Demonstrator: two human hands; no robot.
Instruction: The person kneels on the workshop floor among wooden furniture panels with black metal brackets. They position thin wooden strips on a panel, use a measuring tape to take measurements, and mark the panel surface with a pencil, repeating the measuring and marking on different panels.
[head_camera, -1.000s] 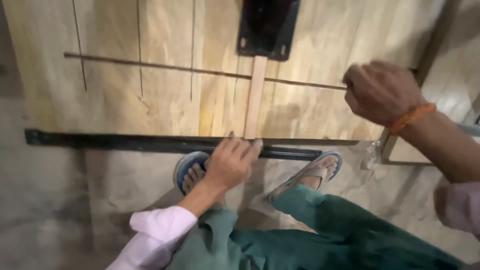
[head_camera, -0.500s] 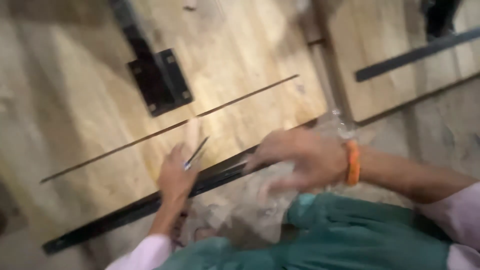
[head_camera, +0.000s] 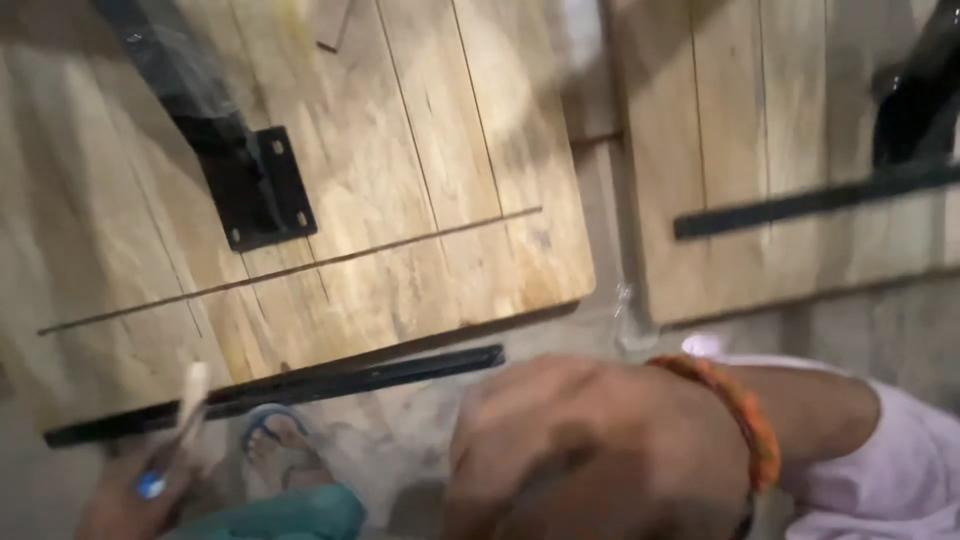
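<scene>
The left hand (head_camera: 125, 500), low at the picture's bottom left corner, holds a pale flat stick (head_camera: 190, 400) that rises tilted from its fingers; a small blue spot shows at the grip, though blur hides what it is. The stick's upper end overlaps the long black metal bar (head_camera: 290, 385). That bar lies flat along the near edge of the wooden panel (head_camera: 400, 190), running slantwise from lower left to upper right. The right hand (head_camera: 590, 450), with an orange band at its wrist, sits close to the camera, just below the bar's right end, blurred and loosely curled.
</scene>
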